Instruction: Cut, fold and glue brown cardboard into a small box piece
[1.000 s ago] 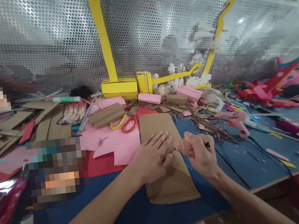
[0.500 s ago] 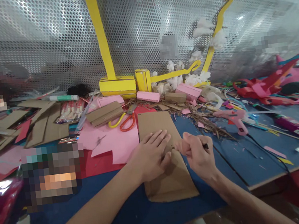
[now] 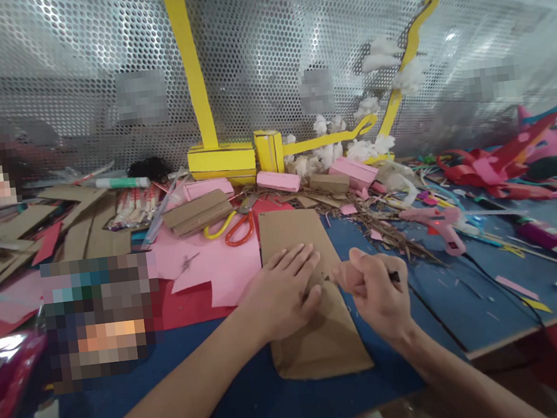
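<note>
A long brown cardboard piece [image 3: 319,352] lies on the blue table, with a crease or cut across its middle. My left hand [image 3: 283,296] rests flat on it, fingers spread. At the cardboard's right edge my right hand [image 3: 378,288] is closed in a fist around a dark, thin tool [image 3: 394,277]; only its end shows, and its tip is hidden. Beyond my left hand, scissors [image 3: 240,228] with orange and yellow handles lie on pink paper [image 3: 229,268].
Yellow box shapes [image 3: 221,162] and pink boxes [image 3: 278,181] stand behind. A pink glue gun [image 3: 446,225], its cord, and twigs [image 3: 402,238] are at the right. Cardboard scraps [image 3: 79,225] lie at the left. A perforated metal panel [image 3: 250,51] rises at the back.
My right hand has moved slightly right, away from the cardboard's middle. My left hand stays flat on the cardboard. The whole view has shifted a little.
</note>
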The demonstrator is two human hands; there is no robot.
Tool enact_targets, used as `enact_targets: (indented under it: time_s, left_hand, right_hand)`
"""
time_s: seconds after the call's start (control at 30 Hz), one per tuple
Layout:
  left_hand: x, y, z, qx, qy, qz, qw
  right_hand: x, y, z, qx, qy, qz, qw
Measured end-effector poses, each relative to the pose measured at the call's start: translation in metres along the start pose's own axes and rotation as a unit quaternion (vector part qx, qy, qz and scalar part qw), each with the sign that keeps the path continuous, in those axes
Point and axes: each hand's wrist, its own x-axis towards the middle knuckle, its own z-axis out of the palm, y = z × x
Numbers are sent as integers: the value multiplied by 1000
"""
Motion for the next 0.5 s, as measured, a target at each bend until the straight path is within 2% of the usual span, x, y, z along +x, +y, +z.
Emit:
enact_targets:
  time_s: [0.13,0.5]
  left_hand:
    - [0,0,0,0,6,2,1000]
    - [0,0,1,2,11,4,1000]
  right_hand:
    - [0,1,1,9,-12,-1,1000]
    - [2,3,0,-1,2,-9,1000]
